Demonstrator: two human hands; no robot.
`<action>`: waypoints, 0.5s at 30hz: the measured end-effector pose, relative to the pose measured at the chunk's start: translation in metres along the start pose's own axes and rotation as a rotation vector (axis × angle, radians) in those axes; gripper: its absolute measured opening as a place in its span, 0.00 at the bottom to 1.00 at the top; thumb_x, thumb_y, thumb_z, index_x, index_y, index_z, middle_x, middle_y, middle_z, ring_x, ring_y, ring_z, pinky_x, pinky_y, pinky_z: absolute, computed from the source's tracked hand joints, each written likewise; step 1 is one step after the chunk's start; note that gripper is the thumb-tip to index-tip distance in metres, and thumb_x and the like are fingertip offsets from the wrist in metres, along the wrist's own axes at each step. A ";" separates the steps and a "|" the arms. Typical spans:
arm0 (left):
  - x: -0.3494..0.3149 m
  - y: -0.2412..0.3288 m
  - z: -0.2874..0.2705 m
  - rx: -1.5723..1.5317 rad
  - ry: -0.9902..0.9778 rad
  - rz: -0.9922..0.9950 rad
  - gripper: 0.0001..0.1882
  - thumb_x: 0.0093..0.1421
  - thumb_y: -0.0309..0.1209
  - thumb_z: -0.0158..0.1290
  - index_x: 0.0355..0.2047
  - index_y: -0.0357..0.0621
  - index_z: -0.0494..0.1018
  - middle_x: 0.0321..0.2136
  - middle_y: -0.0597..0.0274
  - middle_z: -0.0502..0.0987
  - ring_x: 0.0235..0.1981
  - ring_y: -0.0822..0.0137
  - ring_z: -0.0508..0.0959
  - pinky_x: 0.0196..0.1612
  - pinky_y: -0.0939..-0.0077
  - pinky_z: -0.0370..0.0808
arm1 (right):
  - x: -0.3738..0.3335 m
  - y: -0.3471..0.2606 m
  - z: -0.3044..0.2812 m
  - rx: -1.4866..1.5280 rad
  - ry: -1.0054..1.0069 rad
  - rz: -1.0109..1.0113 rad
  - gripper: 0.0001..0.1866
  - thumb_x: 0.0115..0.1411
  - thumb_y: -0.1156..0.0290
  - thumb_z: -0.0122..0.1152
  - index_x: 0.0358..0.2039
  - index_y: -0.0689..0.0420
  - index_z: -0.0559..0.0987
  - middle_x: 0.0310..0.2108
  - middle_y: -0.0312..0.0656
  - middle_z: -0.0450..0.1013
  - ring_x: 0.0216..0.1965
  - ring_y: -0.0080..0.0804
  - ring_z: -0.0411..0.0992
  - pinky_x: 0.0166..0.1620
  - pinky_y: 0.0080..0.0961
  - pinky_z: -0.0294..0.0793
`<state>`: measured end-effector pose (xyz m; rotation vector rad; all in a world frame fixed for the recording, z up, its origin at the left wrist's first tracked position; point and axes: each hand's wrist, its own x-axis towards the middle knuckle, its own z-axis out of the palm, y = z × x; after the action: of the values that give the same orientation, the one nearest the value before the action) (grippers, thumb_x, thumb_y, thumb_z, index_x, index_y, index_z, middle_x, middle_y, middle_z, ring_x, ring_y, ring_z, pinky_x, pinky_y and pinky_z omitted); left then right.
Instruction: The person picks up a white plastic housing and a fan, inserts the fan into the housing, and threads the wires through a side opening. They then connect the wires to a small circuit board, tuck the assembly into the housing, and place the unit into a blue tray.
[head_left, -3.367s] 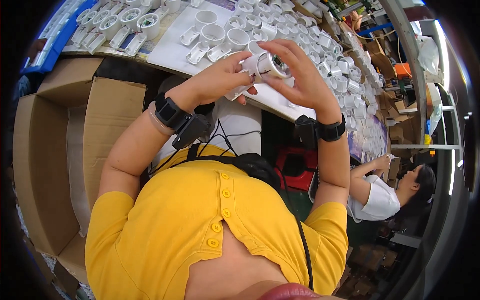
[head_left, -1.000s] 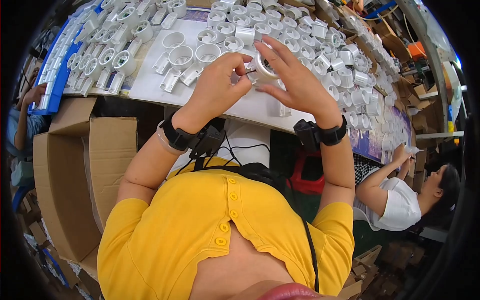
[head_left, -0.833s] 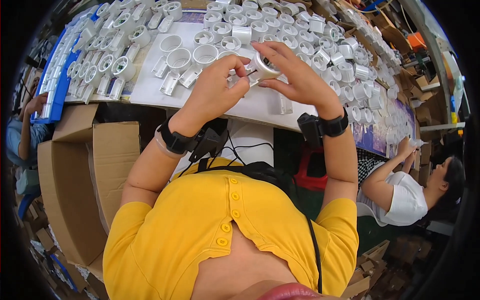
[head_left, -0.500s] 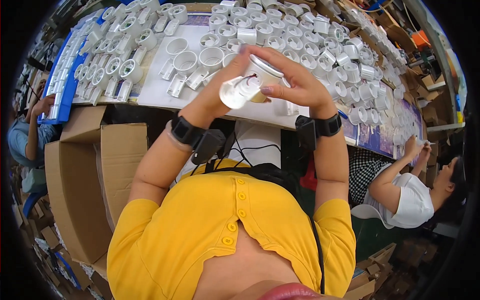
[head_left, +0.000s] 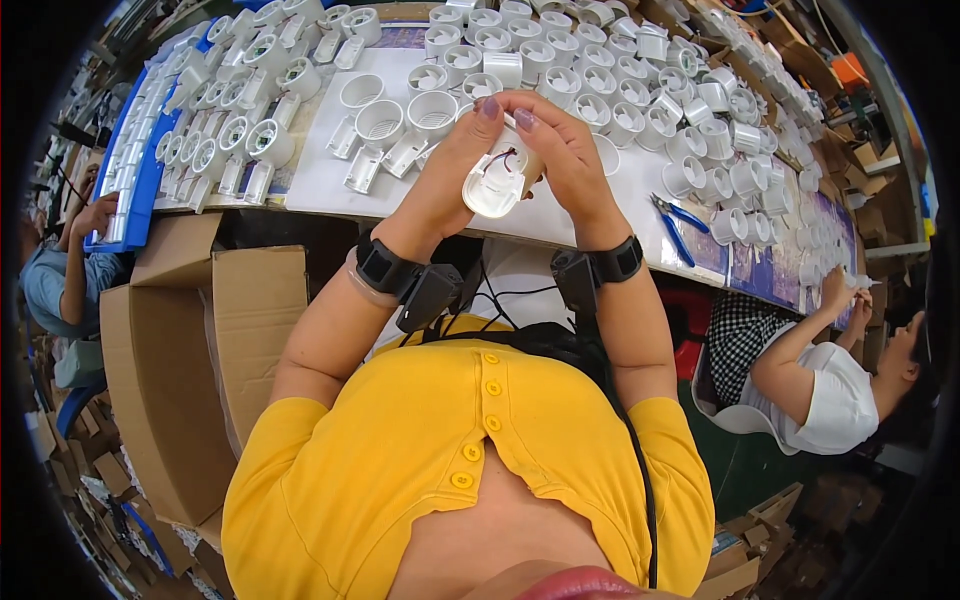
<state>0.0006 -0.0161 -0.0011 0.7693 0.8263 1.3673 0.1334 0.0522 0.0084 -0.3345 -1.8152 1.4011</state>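
Above the table's near edge I hold a white plastic housing [head_left: 494,187] between both hands. Its rounded open end points toward me, and thin dark red and black wires show inside. My left hand [head_left: 452,160] is closed along its left side, the thumb lying over the top. From the right, my right hand [head_left: 562,152] wraps round the part, its thumb close to the left thumb; its other fingers are partly hidden. Just beyond the left hand stand white round housings [head_left: 380,122] with rectangular arms.
Many white cups [head_left: 600,82] crowd the far and right table. Blue-handled cutters [head_left: 680,226] lie right of my hands. At left are circuit-fitted housings [head_left: 268,140], a blue tray [head_left: 128,228] and an open cardboard box [head_left: 155,390]. Co-workers sit at left and right [head_left: 825,385].
My right hand has shifted left and closed in around the housing, its thumb now near the left one. The housing has turned, its open end facing me more. The cutters have come into sight.
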 end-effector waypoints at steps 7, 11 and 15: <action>0.001 0.001 -0.007 0.013 -0.074 0.005 0.33 0.62 0.59 0.41 0.52 0.42 0.65 0.39 0.56 0.77 0.36 0.61 0.81 0.33 0.67 0.81 | 0.000 0.001 0.001 0.139 0.002 0.057 0.15 0.63 0.71 0.46 0.45 0.62 0.77 0.44 0.37 0.73 0.45 0.22 0.70 0.48 0.19 0.68; 0.003 -0.002 -0.007 0.021 -0.065 0.033 0.31 0.63 0.57 0.41 0.53 0.43 0.65 0.41 0.56 0.76 0.37 0.63 0.80 0.35 0.68 0.81 | 0.001 0.001 0.001 0.217 -0.005 0.117 0.14 0.63 0.71 0.47 0.45 0.61 0.77 0.43 0.37 0.74 0.43 0.23 0.71 0.47 0.19 0.69; 0.005 0.000 -0.005 0.055 0.061 0.141 0.28 0.65 0.53 0.43 0.54 0.43 0.65 0.41 0.60 0.74 0.40 0.70 0.77 0.40 0.75 0.77 | 0.005 0.004 0.001 -0.069 0.119 -0.101 0.14 0.61 0.73 0.48 0.45 0.61 0.76 0.44 0.38 0.73 0.41 0.23 0.70 0.45 0.19 0.69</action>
<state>-0.0032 -0.0109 -0.0043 0.8450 0.8734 1.5045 0.1286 0.0561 0.0066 -0.3494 -1.7613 1.2258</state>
